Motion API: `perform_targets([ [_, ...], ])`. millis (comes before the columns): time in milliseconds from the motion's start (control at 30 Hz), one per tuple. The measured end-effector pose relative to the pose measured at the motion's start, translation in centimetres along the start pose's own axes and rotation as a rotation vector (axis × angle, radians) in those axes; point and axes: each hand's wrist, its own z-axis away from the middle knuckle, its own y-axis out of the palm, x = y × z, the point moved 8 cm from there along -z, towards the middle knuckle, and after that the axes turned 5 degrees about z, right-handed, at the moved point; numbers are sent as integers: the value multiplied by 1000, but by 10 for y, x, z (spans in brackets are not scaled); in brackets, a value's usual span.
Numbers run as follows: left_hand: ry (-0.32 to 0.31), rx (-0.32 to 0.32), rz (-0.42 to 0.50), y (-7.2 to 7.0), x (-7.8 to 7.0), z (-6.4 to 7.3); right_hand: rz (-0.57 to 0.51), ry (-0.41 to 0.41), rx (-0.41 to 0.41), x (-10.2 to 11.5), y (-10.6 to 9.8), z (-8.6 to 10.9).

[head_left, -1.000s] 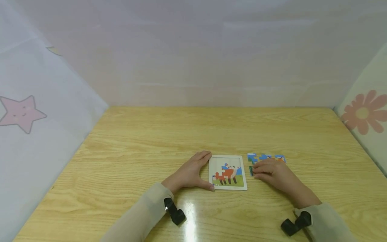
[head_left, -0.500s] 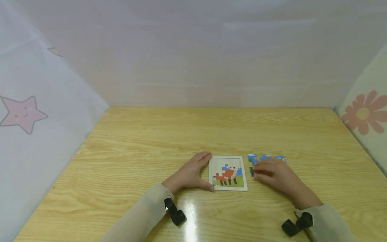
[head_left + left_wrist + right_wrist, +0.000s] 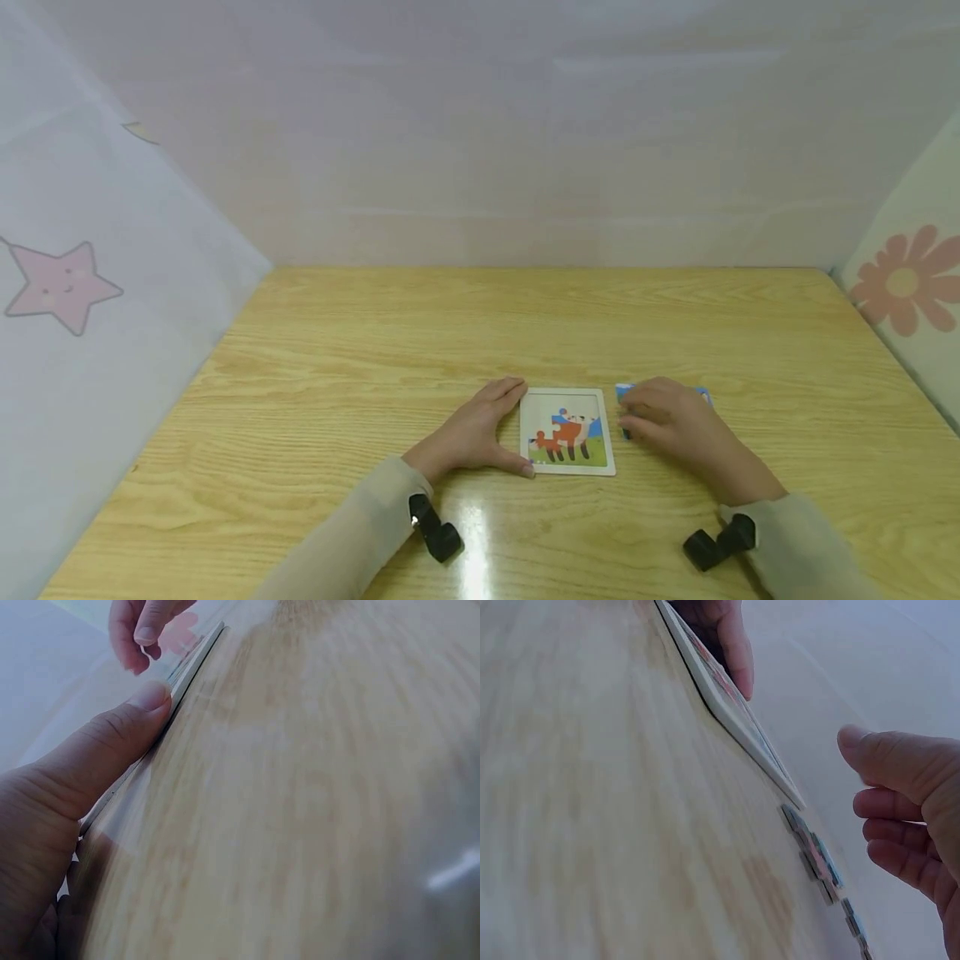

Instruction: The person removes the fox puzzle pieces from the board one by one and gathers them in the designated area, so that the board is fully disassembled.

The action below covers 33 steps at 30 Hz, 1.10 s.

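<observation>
A square puzzle tray (image 3: 539, 407) with a pale rim lies on the table in the head view, fitted pieces showing a red fox on grass. My left hand (image 3: 474, 427) holds its left side, fingers at the far corner and thumb at the near one. In the left wrist view the thumb (image 3: 112, 742) presses the tray's edge. Loose blue puzzle pieces (image 3: 622, 390) lie right of the tray, mostly hidden under my right hand (image 3: 675, 421). The right wrist view shows that hand above the pieces (image 3: 817, 859), thumb and fingers loosely bent and apart, nothing visible between them.
The wooden table (image 3: 360, 333) extends around both hands. A pale cloth backdrop (image 3: 480, 167) stands behind it, with a pink star (image 3: 63, 287) at left and a red flower (image 3: 902, 283) at right. Each wrist carries a black camera (image 3: 435, 529).
My right hand has shifted slightly up and left, now covering more of the loose pieces. The left hand and the tray look unmoved apart from a slight view shift.
</observation>
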Motion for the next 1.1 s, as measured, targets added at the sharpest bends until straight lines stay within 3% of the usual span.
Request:
perform_targets([
  [133,0,-2,7,-1,0,0,-32,-56,-21,6,1,-7],
  [233,0,-3,7,-1,-1,0,-56,-85,8,11,6,-13],
  [500,8,-6,8,-1,-2,-1,-142,64,208,12,28,-18],
  [833,2,6,9,-1,-2,0,-128,39,301,28,49,-31],
  [1100,6,6,3,-1,-2,0,-193,32,386,33,63,-34],
])
